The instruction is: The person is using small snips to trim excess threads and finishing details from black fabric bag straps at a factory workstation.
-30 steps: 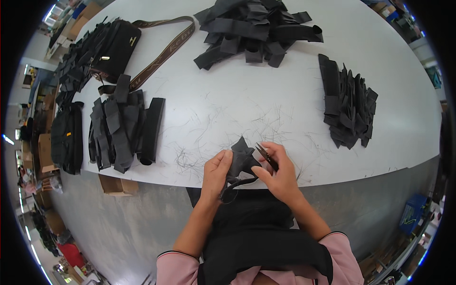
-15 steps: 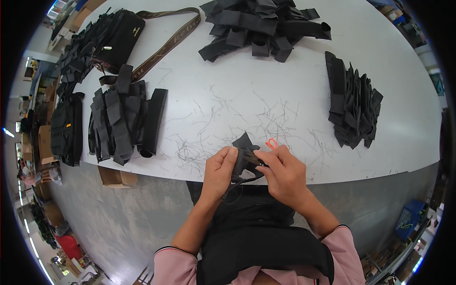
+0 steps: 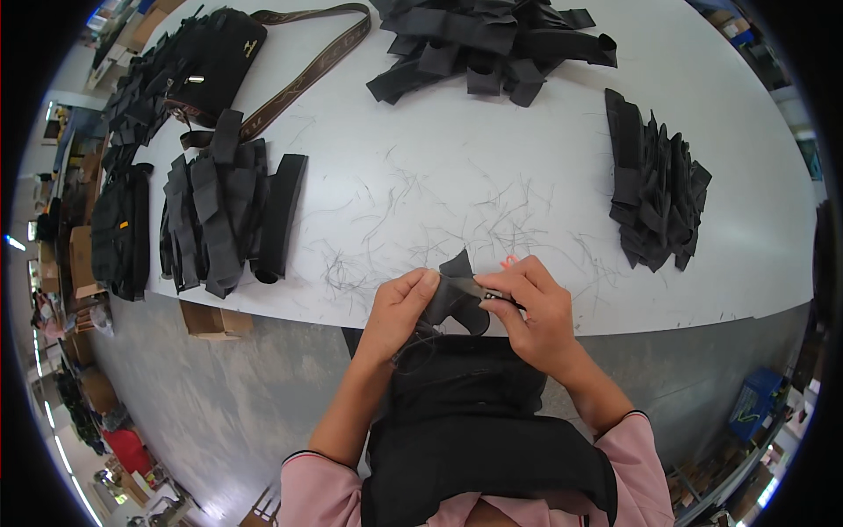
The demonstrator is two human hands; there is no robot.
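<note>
My left hand (image 3: 399,312) is closed, pinching a dark grey fabric piece (image 3: 452,303) between thumb and fingers just over the table's near edge. A pair of thread snips (image 3: 496,297) is gripped in my right hand (image 3: 540,312); the metal blades point left and lie against the fabric next to my left thumb. Behind my right fingers an orange loop (image 3: 507,261) peeks out, and whether it belongs to the snips I cannot tell. Thin dark threads (image 3: 417,347) dangle below my left hand.
Thread clippings (image 3: 347,272) lie scattered over the white table (image 3: 351,149). Stacks of dark fabric strips sit at left (image 3: 215,211), right (image 3: 659,193) and the far side (image 3: 492,44). A black bag (image 3: 215,66) with a brown strap stands far left. On the floor is a cardboard box (image 3: 215,321).
My right hand has moved slightly right with the snips, and more of the blades shows. The fabric piece has turned and spread between my hands. My left hand has hardly moved.
</note>
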